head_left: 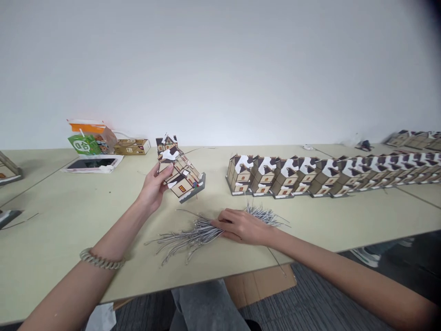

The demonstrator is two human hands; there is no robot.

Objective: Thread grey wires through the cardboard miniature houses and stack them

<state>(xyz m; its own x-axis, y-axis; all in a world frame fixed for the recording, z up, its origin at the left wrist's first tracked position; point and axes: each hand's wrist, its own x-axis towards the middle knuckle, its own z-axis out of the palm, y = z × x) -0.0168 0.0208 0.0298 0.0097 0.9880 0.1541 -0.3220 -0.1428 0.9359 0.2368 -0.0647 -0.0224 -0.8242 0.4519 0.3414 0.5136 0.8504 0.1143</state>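
Observation:
My left hand [154,186] holds a small model house [182,175] with a white-and-brown roof, tilted over above the table. My right hand [241,226] rests palm down on a pile of thin grey wire pieces [193,235] spread on the table in front of me, with its fingers on the strands. Another small model house [166,142] stands upright just behind the held one.
A long row of several finished model houses [310,177] runs along the table [51,220] to the right. More houses [415,138] sit at the far right back. An orange-and-green carton [87,138], a flat box [132,146] and a phone [90,163] lie at back left.

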